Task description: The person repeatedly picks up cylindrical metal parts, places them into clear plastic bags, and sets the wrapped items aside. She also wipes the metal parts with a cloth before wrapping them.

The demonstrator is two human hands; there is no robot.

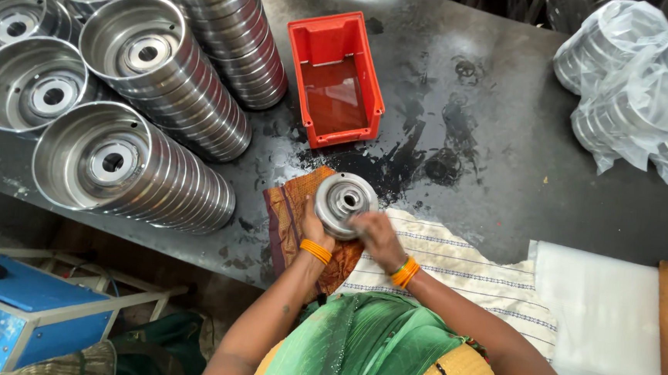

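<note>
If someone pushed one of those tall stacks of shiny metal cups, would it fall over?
Probably. The nearest stack of metal cups already leans sideways, so a shove might topple it. The cups look smooth and polished, so they may slide apart. Being round, loose ones would likely roll on the dark, wet-looking table.

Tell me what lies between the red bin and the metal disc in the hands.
Head view: between the red bin and the metal disc lies only bare dark tabletop with wet black smears.

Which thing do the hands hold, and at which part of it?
The left hand grips a round metal part at its lower left rim. The right hand holds its lower right rim.
</note>
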